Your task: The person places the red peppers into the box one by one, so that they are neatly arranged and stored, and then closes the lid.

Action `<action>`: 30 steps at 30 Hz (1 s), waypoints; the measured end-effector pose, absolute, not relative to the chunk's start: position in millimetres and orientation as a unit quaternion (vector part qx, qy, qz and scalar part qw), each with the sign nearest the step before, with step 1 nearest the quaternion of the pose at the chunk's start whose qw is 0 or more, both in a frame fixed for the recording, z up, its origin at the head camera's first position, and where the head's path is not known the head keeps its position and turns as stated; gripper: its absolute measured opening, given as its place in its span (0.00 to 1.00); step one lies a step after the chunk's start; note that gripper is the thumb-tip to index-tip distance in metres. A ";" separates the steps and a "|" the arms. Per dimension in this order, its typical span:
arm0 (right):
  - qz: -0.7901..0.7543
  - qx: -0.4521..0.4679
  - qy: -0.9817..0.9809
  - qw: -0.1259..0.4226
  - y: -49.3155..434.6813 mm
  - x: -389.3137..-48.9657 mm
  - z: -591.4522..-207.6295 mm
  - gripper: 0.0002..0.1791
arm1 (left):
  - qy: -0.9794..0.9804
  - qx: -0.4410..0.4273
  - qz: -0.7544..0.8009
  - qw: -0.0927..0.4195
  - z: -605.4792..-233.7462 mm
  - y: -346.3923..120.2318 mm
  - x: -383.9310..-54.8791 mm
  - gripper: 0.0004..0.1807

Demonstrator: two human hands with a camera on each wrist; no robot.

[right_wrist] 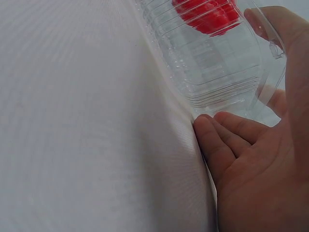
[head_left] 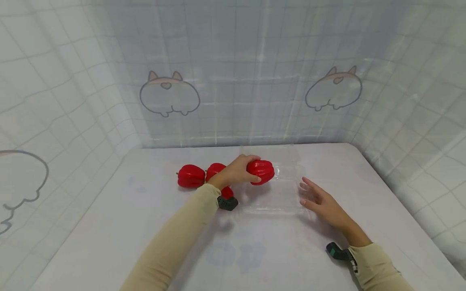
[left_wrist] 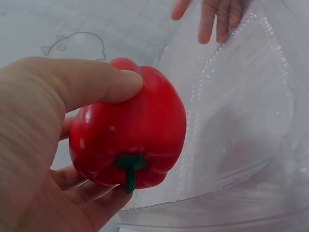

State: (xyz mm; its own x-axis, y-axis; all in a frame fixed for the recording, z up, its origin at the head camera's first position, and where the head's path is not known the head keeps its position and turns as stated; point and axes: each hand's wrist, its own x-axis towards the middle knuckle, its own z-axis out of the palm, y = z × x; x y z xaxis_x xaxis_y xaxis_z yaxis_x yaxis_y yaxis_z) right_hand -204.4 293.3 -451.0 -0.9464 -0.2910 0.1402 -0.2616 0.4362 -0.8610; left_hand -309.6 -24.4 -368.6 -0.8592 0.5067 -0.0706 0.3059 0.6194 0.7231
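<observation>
My left hand [head_left: 236,171] grips a red bell pepper [head_left: 263,173] from its left side, thumb in front and fingers behind. In the left wrist view the pepper's green stem [left_wrist: 130,169] points down toward the camera. Beneath and around the held pepper lies a clear plastic clamshell box [head_left: 271,204], its walls hard to make out. At the box's right side is my right hand [head_left: 325,208], fingers spread and holding nothing. In the right wrist view its fingers lie close to the ribbed box wall [right_wrist: 222,82]; whether they touch it I cannot tell.
Left of the box, a red bell pepper [head_left: 191,176] lies on the white table [head_left: 109,234]. Two more, a rear pepper [head_left: 214,169] and a front pepper [head_left: 227,192], are partly hidden by my left wrist. Grid-patterned curtains [head_left: 247,81] enclose the table's back and sides.
</observation>
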 end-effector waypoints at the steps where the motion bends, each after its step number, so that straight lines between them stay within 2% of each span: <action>1: -0.505 -0.162 0.848 0.015 292.8 -204.1 -451.9 0.43 | 0.892 0.230 0.365 0.131 -370.4 -24.5 -309.2 0.45; 13: -0.497 -0.163 0.852 0.008 291.1 -205.1 -452.3 0.42 | 0.922 0.263 0.268 0.091 -373.6 -20.2 -306.3 0.47; 19: -0.491 -0.160 0.856 0.007 290.4 -204.7 -448.9 0.42 | 0.935 0.273 0.208 0.090 -371.9 -19.7 -304.5 0.48; 30: -0.493 -0.159 0.855 0.008 291.5 -205.1 -448.9 0.42 | 0.938 0.270 0.200 0.085 -370.8 -19.1 -301.4 0.47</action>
